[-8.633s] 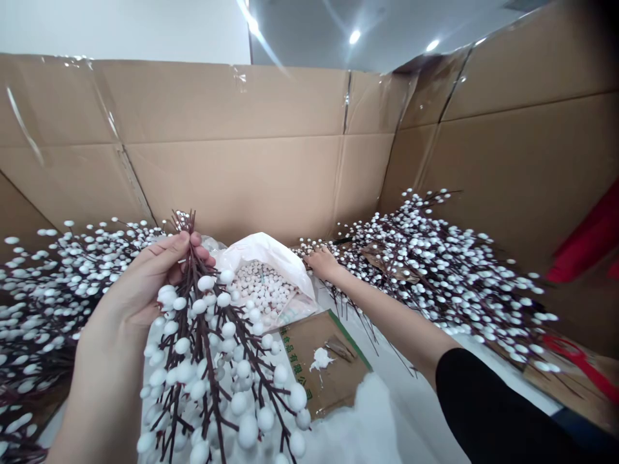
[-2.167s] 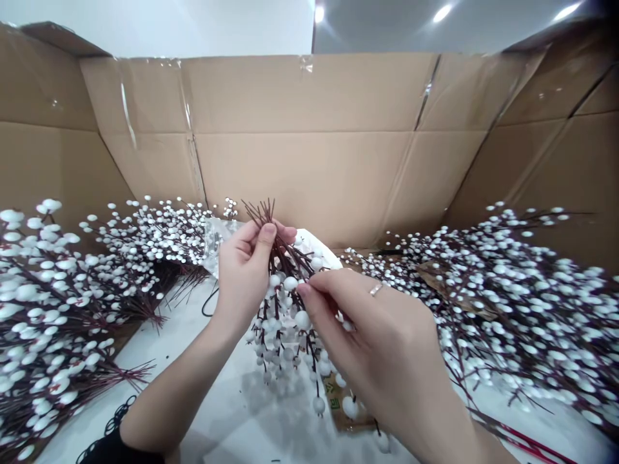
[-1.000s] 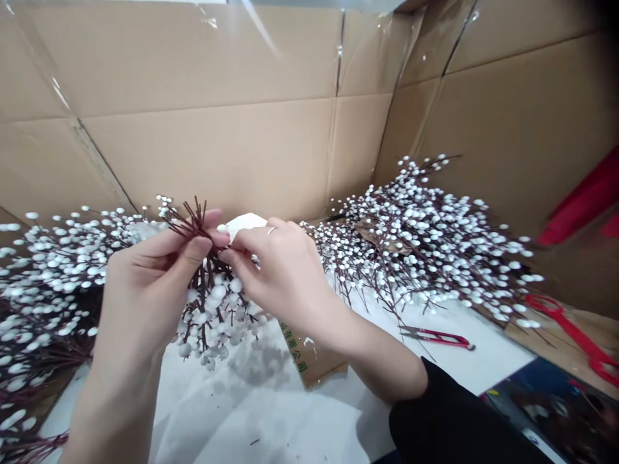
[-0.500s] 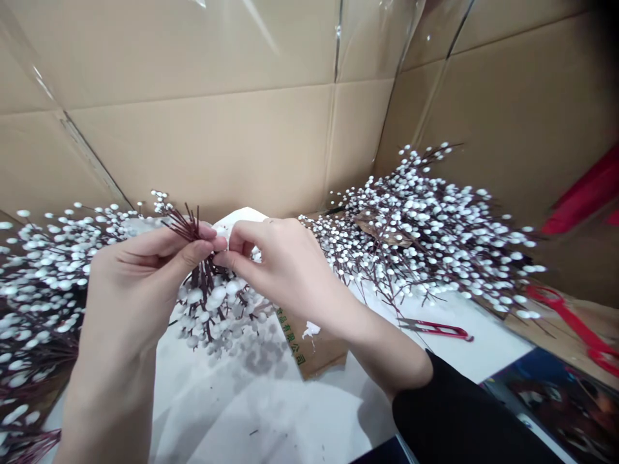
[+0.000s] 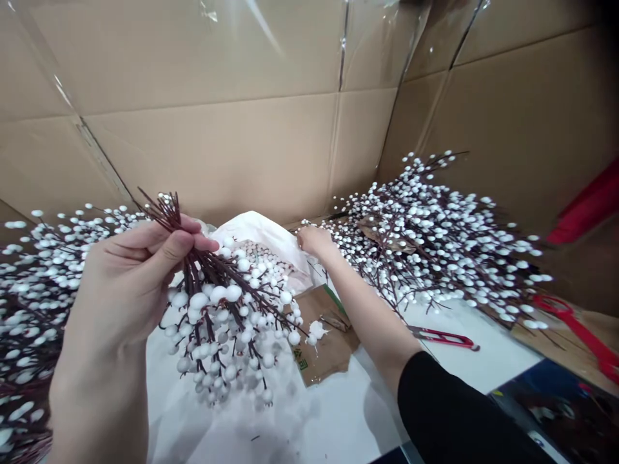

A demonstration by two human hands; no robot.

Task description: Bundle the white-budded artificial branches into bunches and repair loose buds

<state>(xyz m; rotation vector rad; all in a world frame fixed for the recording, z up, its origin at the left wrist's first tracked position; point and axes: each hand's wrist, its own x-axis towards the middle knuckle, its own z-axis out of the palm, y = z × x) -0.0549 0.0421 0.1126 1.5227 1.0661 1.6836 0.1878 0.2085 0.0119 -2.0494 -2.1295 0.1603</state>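
Note:
Dark stems of a white berry bunch (image 5: 232, 316) are pinched in my left hand (image 5: 140, 270), its berries hanging down and the cut stem ends pointing up. My right hand (image 5: 314, 241) is reached forward at the near edge of the large pile of white berry branches (image 5: 430, 232); its fingers are turned away, and what they hold, if anything, is hidden. Behind the held bunch lies a crumpled white wrapping (image 5: 251, 225) with small berries in it.
More berry branches (image 5: 43, 277) fill the left side. Red snips (image 5: 447, 338) and large red scissors (image 5: 580, 332) lie at the right. A cardboard piece (image 5: 324, 357) with a white scrap (image 5: 316, 330) lies on the white sheet (image 5: 333, 425). Cardboard walls (image 5: 232, 148) stand behind.
My right hand has left the held stems and moved forward and right to the branch pile. My left hand keeps the bunch, which now shows more fully, spreading down and right.

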